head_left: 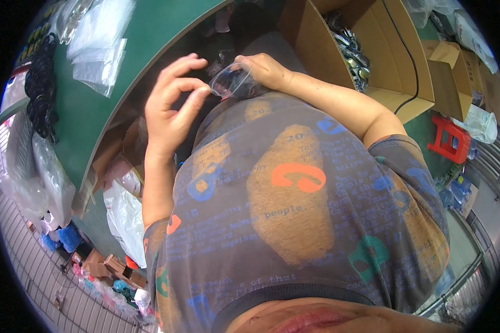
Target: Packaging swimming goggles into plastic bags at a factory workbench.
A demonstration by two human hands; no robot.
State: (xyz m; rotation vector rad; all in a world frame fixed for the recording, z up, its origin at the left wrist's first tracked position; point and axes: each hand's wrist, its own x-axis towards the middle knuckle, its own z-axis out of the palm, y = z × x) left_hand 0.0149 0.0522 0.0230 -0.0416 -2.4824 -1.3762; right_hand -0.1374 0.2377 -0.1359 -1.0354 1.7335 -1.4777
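In front of my belly a small clear plastic bag [231,81] is stretched between my two hands, its mouth spread apart. My left hand [173,105] pinches one edge of it between thumb and forefinger, the other fingers raised and apart. On the opposite side my right hand [268,70] has its fingers closed on the bag's other edge. Something dark shows through or behind the film; whether it lies inside the bag I cannot tell.
Flat clear bags [97,47] lie in a pile on the green table [75,139], near a bundle of black cords [40,89]. At right stands an open cardboard box [391,61] with many small shiny packets [353,58]. A red plastic stool [449,139] is farther right.
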